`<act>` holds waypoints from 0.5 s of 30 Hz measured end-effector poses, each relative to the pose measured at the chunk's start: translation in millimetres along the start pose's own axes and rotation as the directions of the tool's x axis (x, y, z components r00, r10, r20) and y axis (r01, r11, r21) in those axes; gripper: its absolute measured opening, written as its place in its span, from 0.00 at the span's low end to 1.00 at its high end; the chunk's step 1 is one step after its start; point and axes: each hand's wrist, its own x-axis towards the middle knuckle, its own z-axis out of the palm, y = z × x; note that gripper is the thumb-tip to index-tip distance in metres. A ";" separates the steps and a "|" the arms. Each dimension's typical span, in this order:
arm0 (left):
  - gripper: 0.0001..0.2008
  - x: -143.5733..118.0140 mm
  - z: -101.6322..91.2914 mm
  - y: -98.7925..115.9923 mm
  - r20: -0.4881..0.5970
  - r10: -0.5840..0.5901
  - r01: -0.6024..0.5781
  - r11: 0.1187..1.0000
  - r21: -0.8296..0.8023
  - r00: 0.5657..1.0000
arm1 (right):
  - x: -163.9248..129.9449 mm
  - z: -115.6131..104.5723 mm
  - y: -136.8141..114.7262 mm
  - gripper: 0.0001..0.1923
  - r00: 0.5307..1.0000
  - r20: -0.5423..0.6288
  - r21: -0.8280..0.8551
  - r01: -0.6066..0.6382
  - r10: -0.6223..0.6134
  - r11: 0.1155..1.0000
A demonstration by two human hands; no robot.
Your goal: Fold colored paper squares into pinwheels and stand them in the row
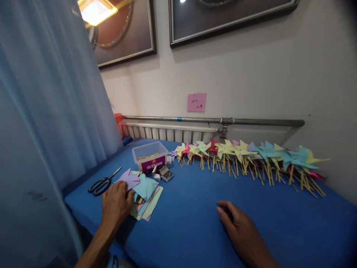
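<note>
My left hand (pixel 117 201) reaches into a pile of cut paper, its fingers bent over the edge of a purple paper piece (pixel 130 178); the fingertips are partly hidden. Beside it lies a light blue folded paper piece (pixel 145 187), on top of a stack of coloured paper sheets (pixel 152 204). My right hand (pixel 241 227) rests on the blue cover at the right, fingers loosely curled and thumb a little apart, with nothing visible in it. Black-handled scissors (pixel 103 183) lie left of my left hand.
A clear plastic box (pixel 150 152) holds thin sticks. Small open boxes (pixel 166 174) of metal pins stand before it. A long row of paper pinwheels (pixel 228 149) on sticks lies along the back. Behind runs a metal rail (pixel 251 122); a blue curtain (pixel 50 93) hangs left.
</note>
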 end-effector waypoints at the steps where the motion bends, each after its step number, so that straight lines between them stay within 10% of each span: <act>1: 0.14 0.7 -0.2 0.7 0.029 0.012 -0.012 1.000 -0.003 0.999 | -0.2 -0.1 -0.2 0.17 1.000 0.000 0.001 0.000 0.000 1.000; 15: 0.20 14.6 4.0 -15.9 0.277 -0.098 0.148 0.975 -0.165 0.956 | 0.8 -1.5 -2.7 0.19 0.999 0.011 0.012 -0.039 0.039 0.999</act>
